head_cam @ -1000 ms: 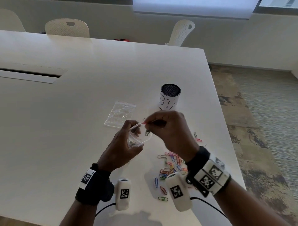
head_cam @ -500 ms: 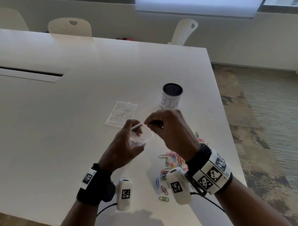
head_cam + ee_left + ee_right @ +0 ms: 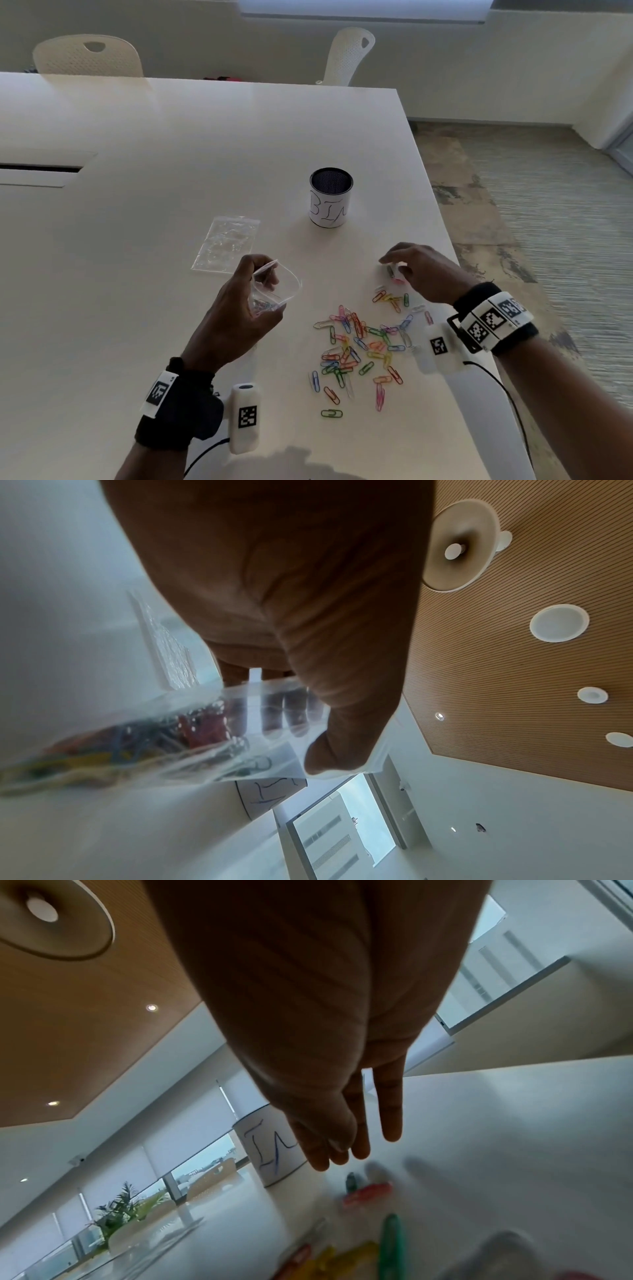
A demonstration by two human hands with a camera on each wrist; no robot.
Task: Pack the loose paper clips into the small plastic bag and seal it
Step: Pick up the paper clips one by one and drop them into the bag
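Clear crinkled plastic bag (image 3: pixel 274 291), mouth agape, gripped by left hand (image 3: pixel 236 315) — right hand (image 3: pixel 421 270), fingers relaxed, over bright wire paper clips (image 3: pixel 359 346) on glossy white counter (image 3: pixel 171 171).

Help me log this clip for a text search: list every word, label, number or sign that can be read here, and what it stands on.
"BIN": handwritten on the white paper label wrapped round the black mesh cup; the last letter is partly turned away.
Black-and-white square code markers on the wristbands and the wrist cameras: patterns only, no letters or numbers.
Nothing readable on the small plastic bag or the spare bags.
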